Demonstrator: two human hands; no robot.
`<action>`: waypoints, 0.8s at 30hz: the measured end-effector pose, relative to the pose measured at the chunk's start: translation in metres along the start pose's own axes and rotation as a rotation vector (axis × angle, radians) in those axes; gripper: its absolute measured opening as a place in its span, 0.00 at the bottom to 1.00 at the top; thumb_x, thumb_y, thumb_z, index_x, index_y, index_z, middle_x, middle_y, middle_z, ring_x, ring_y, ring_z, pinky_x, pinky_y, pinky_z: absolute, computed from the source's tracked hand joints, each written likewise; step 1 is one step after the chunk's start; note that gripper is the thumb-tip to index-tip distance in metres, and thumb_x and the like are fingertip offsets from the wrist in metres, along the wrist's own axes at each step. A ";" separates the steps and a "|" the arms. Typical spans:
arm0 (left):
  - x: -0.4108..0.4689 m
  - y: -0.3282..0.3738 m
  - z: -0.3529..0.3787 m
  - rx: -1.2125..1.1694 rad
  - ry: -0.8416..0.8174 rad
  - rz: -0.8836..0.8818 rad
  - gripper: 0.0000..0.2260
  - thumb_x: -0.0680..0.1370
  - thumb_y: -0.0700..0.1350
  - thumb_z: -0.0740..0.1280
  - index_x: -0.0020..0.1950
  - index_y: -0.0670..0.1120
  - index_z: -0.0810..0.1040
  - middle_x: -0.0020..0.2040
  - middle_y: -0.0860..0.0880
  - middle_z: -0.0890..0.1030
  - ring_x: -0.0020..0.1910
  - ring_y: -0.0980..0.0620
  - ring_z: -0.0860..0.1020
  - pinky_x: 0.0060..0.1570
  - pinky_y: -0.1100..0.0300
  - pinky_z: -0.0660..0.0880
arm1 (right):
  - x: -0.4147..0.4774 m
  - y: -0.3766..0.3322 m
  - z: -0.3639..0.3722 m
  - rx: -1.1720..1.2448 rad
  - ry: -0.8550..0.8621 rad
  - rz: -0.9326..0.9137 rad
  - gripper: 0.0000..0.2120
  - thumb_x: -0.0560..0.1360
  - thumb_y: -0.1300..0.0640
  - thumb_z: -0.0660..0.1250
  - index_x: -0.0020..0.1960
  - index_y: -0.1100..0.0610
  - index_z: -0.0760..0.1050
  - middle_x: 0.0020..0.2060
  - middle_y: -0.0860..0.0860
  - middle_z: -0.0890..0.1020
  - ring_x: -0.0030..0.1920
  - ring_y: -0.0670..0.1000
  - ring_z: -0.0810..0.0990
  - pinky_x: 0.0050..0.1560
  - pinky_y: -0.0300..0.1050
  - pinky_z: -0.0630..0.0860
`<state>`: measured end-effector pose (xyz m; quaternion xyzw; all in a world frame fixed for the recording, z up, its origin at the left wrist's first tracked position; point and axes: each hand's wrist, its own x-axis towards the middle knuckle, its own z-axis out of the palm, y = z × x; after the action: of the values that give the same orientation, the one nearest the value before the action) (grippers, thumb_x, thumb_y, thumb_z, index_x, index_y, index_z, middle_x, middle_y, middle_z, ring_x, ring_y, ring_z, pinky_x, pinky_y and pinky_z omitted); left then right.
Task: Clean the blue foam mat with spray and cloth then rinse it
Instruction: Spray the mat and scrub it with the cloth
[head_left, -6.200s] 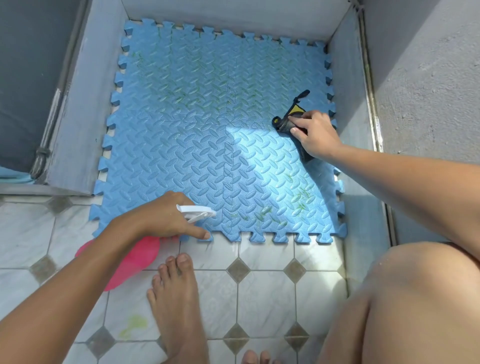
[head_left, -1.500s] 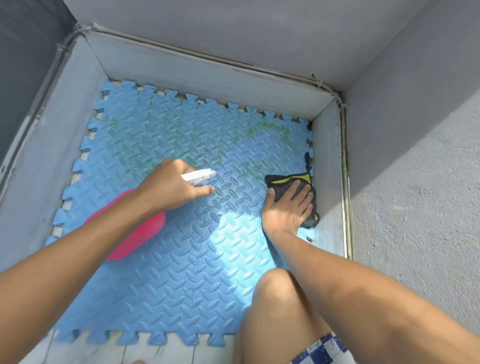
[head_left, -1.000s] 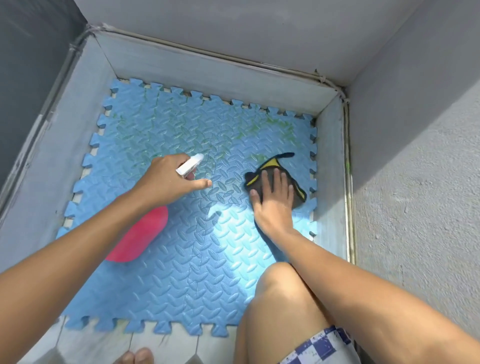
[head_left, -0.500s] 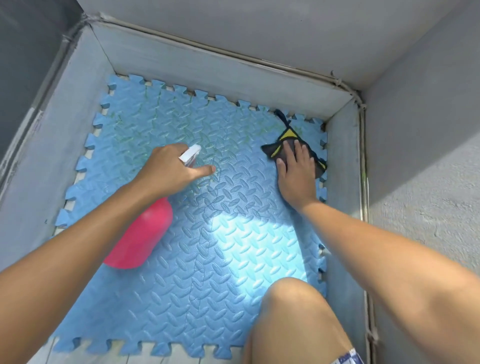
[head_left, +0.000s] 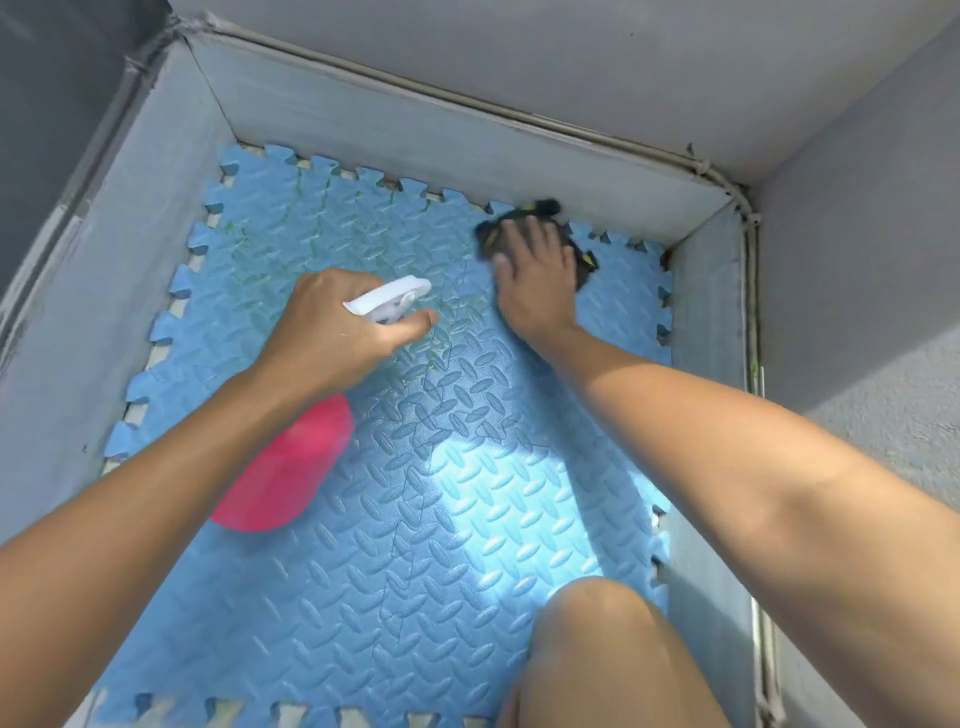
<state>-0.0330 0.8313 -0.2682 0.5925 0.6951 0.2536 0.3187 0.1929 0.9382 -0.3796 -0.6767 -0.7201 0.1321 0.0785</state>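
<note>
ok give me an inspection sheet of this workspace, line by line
surface: blue foam mat laid in a grey-walled recess, greenish marks on its far left part, bright glare near the middle
job's things: pink spray bottle with white trigger head, dark cloth with yellow trim near the far edge
clutter: nothing seen
grippers: left hand grips the spray bottle, forefinger forward under the nozzle; right hand pressed flat on the cloth
cables: a thin line runs along the top of the far wall; cannot tell whether cable or pipe
surroundings: grey walls, a bare knee over the mat
</note>
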 end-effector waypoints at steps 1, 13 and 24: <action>-0.001 0.000 -0.002 0.000 0.034 -0.022 0.27 0.71 0.59 0.76 0.32 0.37 0.70 0.31 0.36 0.72 0.30 0.50 0.67 0.33 0.54 0.65 | -0.005 -0.016 0.006 -0.002 -0.034 -0.125 0.26 0.84 0.44 0.52 0.81 0.48 0.60 0.82 0.52 0.59 0.82 0.56 0.53 0.80 0.60 0.49; 0.008 -0.006 -0.002 0.078 -0.058 0.006 0.22 0.72 0.58 0.77 0.34 0.46 0.69 0.30 0.50 0.71 0.31 0.54 0.70 0.34 0.61 0.66 | -0.020 0.097 -0.026 0.033 0.046 0.210 0.25 0.85 0.48 0.53 0.81 0.53 0.62 0.81 0.57 0.61 0.81 0.58 0.56 0.80 0.60 0.53; -0.044 -0.048 -0.014 0.118 -0.044 -0.168 0.26 0.72 0.58 0.77 0.29 0.44 0.66 0.26 0.49 0.69 0.29 0.48 0.69 0.31 0.58 0.66 | -0.110 0.051 -0.003 0.016 -0.027 -0.025 0.26 0.85 0.42 0.54 0.81 0.46 0.61 0.81 0.51 0.60 0.82 0.56 0.53 0.81 0.58 0.45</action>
<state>-0.0709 0.7799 -0.2870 0.5551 0.7490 0.1715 0.3185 0.2499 0.8312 -0.3849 -0.6651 -0.7284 0.1461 0.0756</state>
